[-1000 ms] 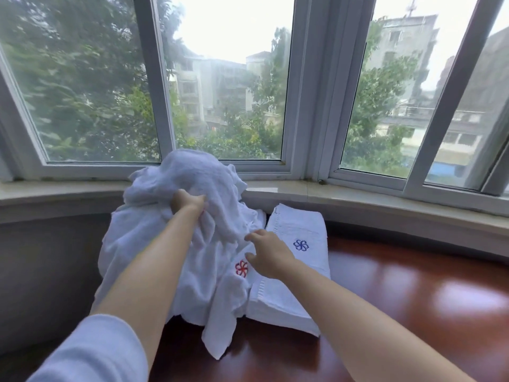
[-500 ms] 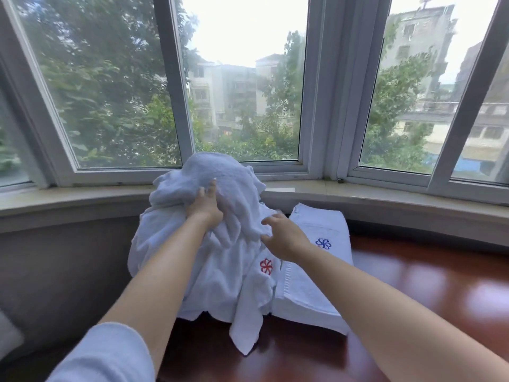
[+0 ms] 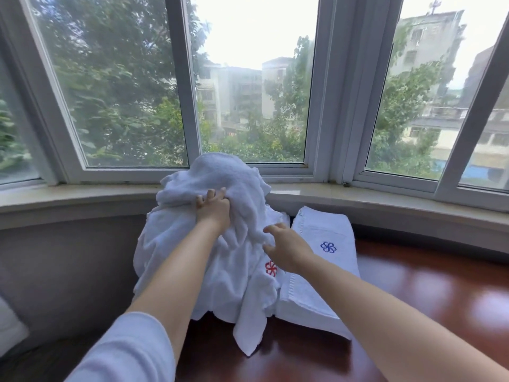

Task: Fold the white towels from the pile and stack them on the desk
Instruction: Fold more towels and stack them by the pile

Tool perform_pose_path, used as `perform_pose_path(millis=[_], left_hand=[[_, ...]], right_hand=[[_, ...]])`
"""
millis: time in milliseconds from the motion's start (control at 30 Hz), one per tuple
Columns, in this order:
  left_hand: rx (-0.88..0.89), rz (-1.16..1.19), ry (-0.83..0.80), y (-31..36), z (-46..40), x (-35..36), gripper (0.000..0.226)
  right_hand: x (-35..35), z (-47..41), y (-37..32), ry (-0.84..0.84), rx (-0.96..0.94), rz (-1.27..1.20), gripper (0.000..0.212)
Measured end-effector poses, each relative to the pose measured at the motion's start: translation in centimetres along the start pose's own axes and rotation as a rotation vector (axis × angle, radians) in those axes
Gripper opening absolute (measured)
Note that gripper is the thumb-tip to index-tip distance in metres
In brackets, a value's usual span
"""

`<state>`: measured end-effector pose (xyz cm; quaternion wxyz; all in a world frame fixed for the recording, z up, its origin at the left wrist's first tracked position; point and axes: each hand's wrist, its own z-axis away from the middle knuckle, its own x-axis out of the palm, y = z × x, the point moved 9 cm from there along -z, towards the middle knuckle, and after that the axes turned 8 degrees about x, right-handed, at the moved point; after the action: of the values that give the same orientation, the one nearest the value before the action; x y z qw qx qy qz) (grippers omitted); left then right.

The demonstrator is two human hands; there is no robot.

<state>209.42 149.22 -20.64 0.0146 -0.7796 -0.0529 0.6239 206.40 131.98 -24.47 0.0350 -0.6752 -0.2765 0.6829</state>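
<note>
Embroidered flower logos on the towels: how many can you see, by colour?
Red logo, on the loose pile: 1
Blue logo, on the folded stack: 1
Total: 2

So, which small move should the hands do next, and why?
Probably lift one towel off: the left hand already grips the top of the crumpled white towel pile, and the right hand reaches its side, beside the folded white towel stack.

Left hand (image 3: 213,209) grips towel pile (image 3: 192,249); right hand (image 3: 286,250) reaches beside.
</note>
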Motion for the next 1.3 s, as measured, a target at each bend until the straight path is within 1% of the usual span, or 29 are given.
perform_pose_path(millis=[67, 133, 167, 200, 233, 267, 300, 333, 367, 400, 433, 467, 500, 533, 567, 600, 633, 667, 700, 733, 767, 833, 867, 900, 967, 1067, 1133, 1233, 1300], left_hand=[[0.022, 0.001, 0.127, 0.4, 0.2, -1.7, 0.042], [0.050, -0.008, 0.264, 0.9, 0.9, -3.2, 0.031], [0.069, 0.011, 0.301, 1.2, 1.4, -3.7, 0.026], [0.086, 0.069, 0.289, 1.4, 1.8, -3.8, 0.022], [0.106, 0.183, 0.208, 1.6, 2.3, -3.3, 0.018], [0.135, 0.346, 0.041, 2.0, 2.9, -1.9, 0.013], [0.164, 0.509, -0.182, 2.6, 4.0, 0.0, 0.010], [0.179, 0.616, -0.410, 3.2, 5.7, 1.7, 0.010], [0.166, 0.688, -0.544, 3.4, 7.3, 2.9, 0.011], [0.132, 0.746, -0.529, 2.9, 7.9, 3.2, 0.012], [0.067, 0.788, -0.382, 1.7, 7.7, 2.9, 0.014], [-0.020, 0.762, -0.173, -0.2, 7.4, 1.9, 0.018], [-0.089, 0.641, 0.014, -2.1, 7.4, 0.8, 0.024], [-0.119, 0.468, 0.100, -3.2, 7.7, 0.0, 0.034], [-0.126, 0.304, 0.078, -3.9, 7.8, 0.3, 0.049], [-0.136, 0.190, -0.007, -4.5, 8.0, 1.2, 0.064], [-0.160, 0.142, -0.094, -5.0, 8.3, 2.2, 0.073], [-0.190, 0.156, -0.139, -5.5, 8.6, 2.9, 0.074], [-0.219, 0.210, -0.143, -5.9, 8.7, 3.3, 0.066], [-0.227, 0.265, -0.127, -5.9, 8.8, 3.4, 0.052], [-0.224, 0.283, -0.117, -5.6, 8.9, 3.3, 0.038], [-0.215, 0.229, -0.080, -4.6, 9.2, 2.8, 0.021], [-0.208, 0.205, -0.039, -4.0, 9.3, 2.5, 0.019], [-0.211, 0.213, -0.003, -3.4, 9.5, 2.4, 0.021], [-0.270, 0.346, 0.052, -2.7, 9.9, 2.0, 0.027], [-0.388, 0.650, 0.156, -2.5, 10.3, 1.0, 0.028], [-0.424, 0.868, 0.203, -1.8, 10.5, 0.0, 0.038], [-0.432, 1.225, 0.249, 0.7, 10.7, -1.4, 0.056], [-0.370, 1.384, 0.199, 3.9, 10.3, -2.1, 0.053]], right_hand=[[-0.2, -0.1, -0.2, 0.014, 0.001, -0.013, 0.044], [-0.7, -0.3, -0.5, 0.057, 0.002, -0.045, 0.044], [-1.2, -0.4, -0.7, 0.095, 0.011, -0.080, 0.045], [-1.7, -0.6, -0.8, 0.140, 0.024, -0.125, 0.046], [-2.2, -0.8, -0.9, 0.184, 0.038, -0.173, 0.048], [-2.4, -1.0, -1.1, 0.215, 0.050, -0.217, 0.052], [-2.3, -1.1, -1.2, 0.226, 0.060, -0.262, 0.057], [-1.9, -1.2, -1.3, 0.211, 0.075, -0.308, 0.063], [-1.2, -1.2, -1.2, 0.171, 0.094, -0.352, 0.070], [-0.2, -1.3, -1.2, 0.112, 0.113, -0.389, 0.077], [0.9, -1.2, -1.1, 0.046, 0.130, -0.410, 0.082], [1.9, -1.0, -1.0, -0.014, 0.142, -0.400, 0.087], [2.8, -0.9, -0.9, -0.056, 0.148, -0.356, 0.090], [3.5, -0.7, -0.7, -0.075, 0.150, -0.291, 0.092], [4.0, -0.5, -0.5, -0.077, 0.154, -0.218, 0.096], [4.5, -0.3, -0.2, -0.075, 0.170, -0.147, 0.100], [5.0, -0.1, 0.2, -0.084, 0.193, -0.090, 0.104], [5.3, 0.1, 0.6, -0.104, 0.218, -0.060, 0.107], [5.5, 0.3, 1.1, -0.131, 0.245, -0.055, 0.108], [5.6, 0.4, 1.6, -0.161, 0.272, -0.058, 0.106], [5.6, 0.5, 1.9, -0.196, 0.291, -0.047, 0.097], [5.7, 0.9, 2.1, -0.245, 0.293, 0.046, 0.065], [5.6, 1.1, 2.1, -0.235, 0.298, 0.100, 0.051], [5.3, 1.3, 2.0, -0.201, 0.309, 0.135, 0.043], [4.7, 1.8, 1.9, -0.130, 0.318, 0.097, 0.037], [2.3, 2.5, 1.8, -0.040, 0.270, -0.172, 0.041], [-0.4, 3.2, 2.3, 0.040, 0.258, -0.301, 0.041], [-4.6, 4.4, 4.1, 0.169, 0.302, -0.450, 0.029], [-7.3, 5.4, 5.5, 0.236, 0.319, -0.564, 0.029]])
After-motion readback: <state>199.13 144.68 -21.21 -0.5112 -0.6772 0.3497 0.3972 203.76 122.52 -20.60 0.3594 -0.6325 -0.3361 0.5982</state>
